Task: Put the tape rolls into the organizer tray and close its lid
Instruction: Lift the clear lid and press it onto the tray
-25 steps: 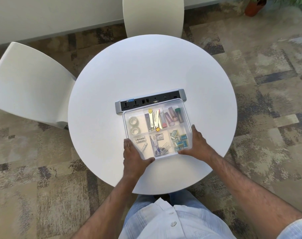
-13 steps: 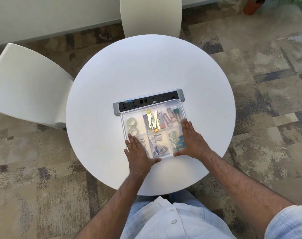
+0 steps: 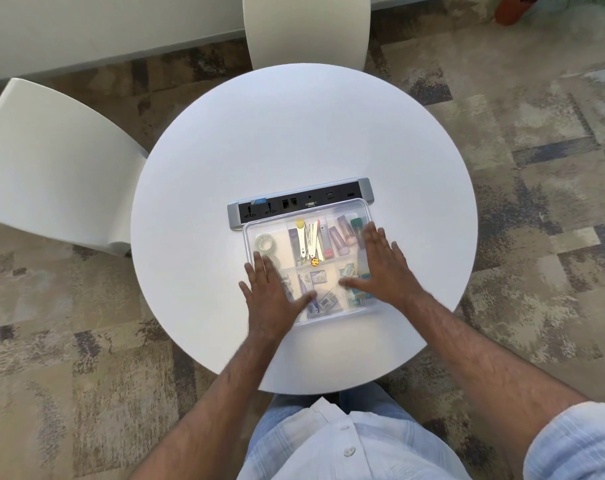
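Note:
A clear organizer tray (image 3: 360, 206) with a transparent lid on top sits in the middle of the round white table (image 3: 294, 133). Through the lid I see one tape roll (image 3: 264, 243) in the far-left compartment; a second roll below it is mostly hidden by my fingers. My left hand (image 3: 271, 296) lies flat on the lid's near-left part, fingers spread. My right hand (image 3: 380, 263) lies flat on the lid's right side, fingers spread and reaching toward the far edge. Neither hand holds anything.
A grey power and port strip (image 3: 301, 202) lies against the tray's far side. Scissors, tubes and small packets fill the tray's other compartments. White chairs stand at the left (image 3: 52, 168) and far side (image 3: 304, 29). A plant pot (image 3: 512, 8) stands at the far right.
Both hands left the tray's near corners and slid forward onto the lid, palms flat; the right hand went further up the right side.

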